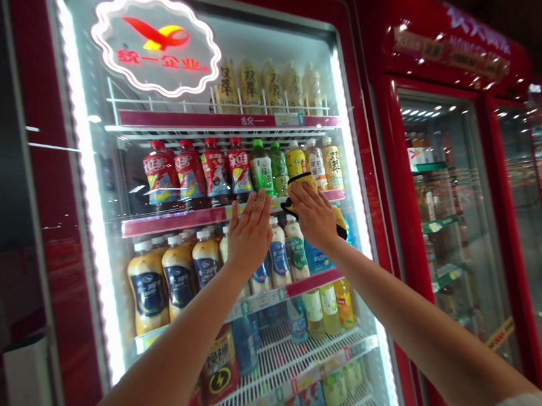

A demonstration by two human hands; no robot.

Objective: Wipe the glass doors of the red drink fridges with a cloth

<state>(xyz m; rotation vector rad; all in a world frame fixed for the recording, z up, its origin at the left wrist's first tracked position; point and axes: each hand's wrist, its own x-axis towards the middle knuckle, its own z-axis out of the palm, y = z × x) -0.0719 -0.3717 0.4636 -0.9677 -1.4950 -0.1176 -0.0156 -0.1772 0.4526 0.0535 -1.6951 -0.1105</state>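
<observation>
A yellow cloth [340, 220] with black edging lies against the glass door [280, 30] of a lit drinks fridge. My right hand [311, 210] holds it there, pressing it to the pane with the fingers pointing up. To the left, my left hand [249, 231] rests flat at the glass with its fingers stretched out and nothing in them. Behind the pane, near my hands, stand a green-capped bottle [261, 170] and a white-capped bottle [279, 251]. The palms and part of the cloth are hidden.
Red-labelled bottles [160, 172] and large amber bottles [147, 288] fill the shelves behind the glass. An illuminated sign [156, 45] sits at the door's upper left. A second red fridge [471, 217] stands close on the right.
</observation>
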